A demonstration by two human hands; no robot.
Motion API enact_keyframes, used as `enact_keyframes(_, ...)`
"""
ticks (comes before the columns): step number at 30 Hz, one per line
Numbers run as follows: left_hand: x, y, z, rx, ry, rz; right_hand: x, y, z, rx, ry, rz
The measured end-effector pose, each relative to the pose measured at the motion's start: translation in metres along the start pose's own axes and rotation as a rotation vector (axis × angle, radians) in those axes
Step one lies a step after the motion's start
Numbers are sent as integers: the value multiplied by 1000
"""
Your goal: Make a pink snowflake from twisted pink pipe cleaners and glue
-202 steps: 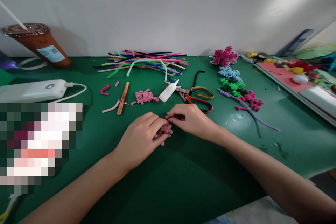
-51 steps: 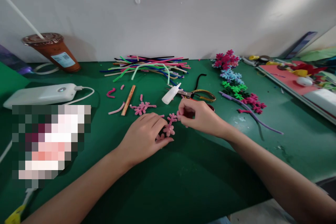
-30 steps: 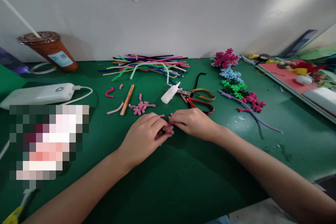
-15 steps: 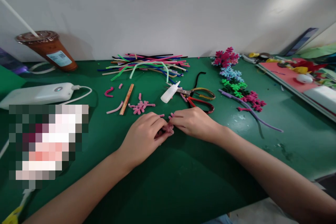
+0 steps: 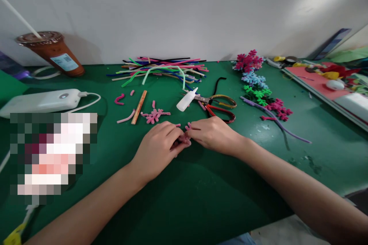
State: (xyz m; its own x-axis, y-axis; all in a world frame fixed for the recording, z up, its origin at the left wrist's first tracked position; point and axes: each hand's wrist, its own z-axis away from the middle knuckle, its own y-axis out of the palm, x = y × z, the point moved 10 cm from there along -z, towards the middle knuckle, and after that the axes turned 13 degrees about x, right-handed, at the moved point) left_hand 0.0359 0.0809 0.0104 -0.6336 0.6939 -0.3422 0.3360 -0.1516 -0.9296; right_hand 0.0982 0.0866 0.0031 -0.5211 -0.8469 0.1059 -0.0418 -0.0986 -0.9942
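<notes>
My left hand (image 5: 162, 145) and my right hand (image 5: 211, 134) meet over the middle of the table, fingertips pinched together. Between them is a pink pipe-cleaner piece (image 5: 188, 126), mostly hidden by the fingers; small looped ends poke out. Just beyond my left hand lies a pink pipe-cleaner snowflake shape (image 5: 155, 115). Beside it are a wooden stick (image 5: 139, 107) and a short pink pipe-cleaner length (image 5: 125, 117). A white squeeze bottle (image 5: 186, 100) rests on its side past my fingers, touching open scissors (image 5: 221, 105) with red and yellow handles.
A pile of coloured pipe cleaners (image 5: 161, 71) lies along the wall. Several finished-looking snowflakes (image 5: 253, 80) line the right, near a purple pipe cleaner (image 5: 278, 122). At left stand a drink cup (image 5: 54, 53) with a straw and a white power bank (image 5: 43, 102). A pink board (image 5: 304, 80) sits far right.
Both hands keep nearly the same pinched hold on the pink piece. The whole view has shifted very slightly; nothing on the table has visibly moved.
</notes>
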Motion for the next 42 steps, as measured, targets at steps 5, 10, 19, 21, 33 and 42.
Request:
enact_keyframes(5,0,0,0,-11,10,-20,-3,-1,2,17,15,4)
enact_keyframes(10,-2,-13,5,-79,29,27,-22,-24,10,-127,132,-396)
enact_keyframes(19,-13,-30,11,-202,156,104,-19,3,-1,-29,157,-1264)
enact_keyframes(21,-15,-31,11,-225,193,86,-17,6,-2,-12,164,-1278)
enact_keyframes(33,-7,-46,18,-374,137,101,-32,8,6,51,195,-1351)
enact_keyframes(42,-5,-47,16,-379,123,63,-31,-3,6,1,52,-1420)
